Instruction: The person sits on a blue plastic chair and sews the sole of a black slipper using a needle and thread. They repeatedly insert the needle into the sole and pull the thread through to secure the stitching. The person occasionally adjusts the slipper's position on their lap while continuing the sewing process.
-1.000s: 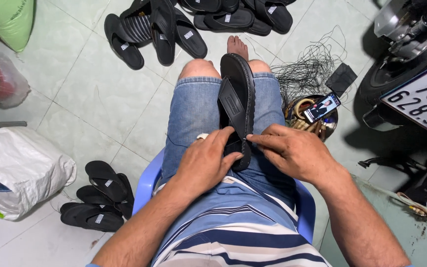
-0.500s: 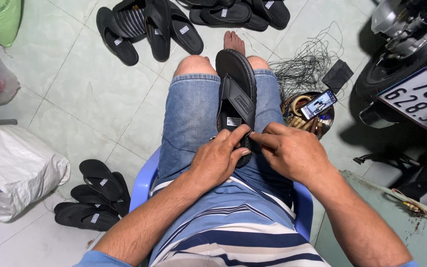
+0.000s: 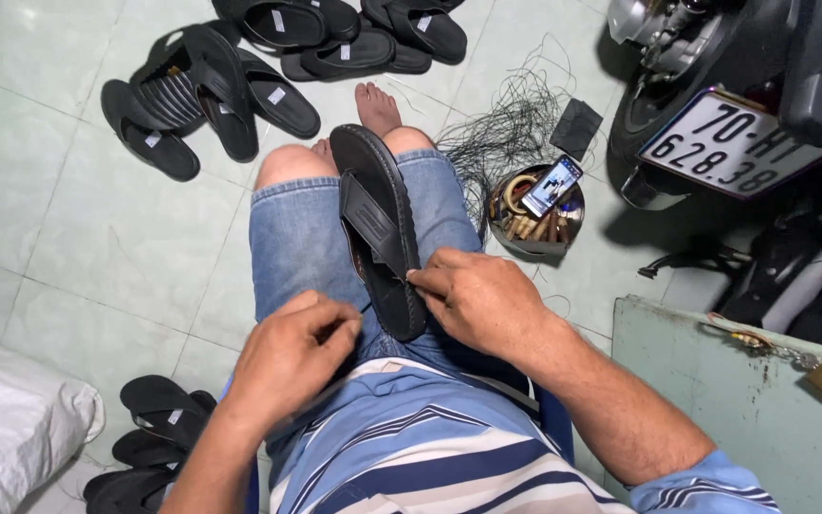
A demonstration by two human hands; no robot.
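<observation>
Left hand [image 3: 287, 357] withdrawn from sandal [image 3: 380, 228]; bowl [image 3: 537, 224] holds phone [image 3: 552, 187].

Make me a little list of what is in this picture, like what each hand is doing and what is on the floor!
Right hand: pinches the edge of the black sandal lying on the lap.
Left hand: closed, just off the sandal's heel; whether it holds anything cannot be told.
Floor ahead: pile of black sandals.
Floor right: tangle of dark thread, round tin with a phone on it.
Lower left: white bag.
</observation>
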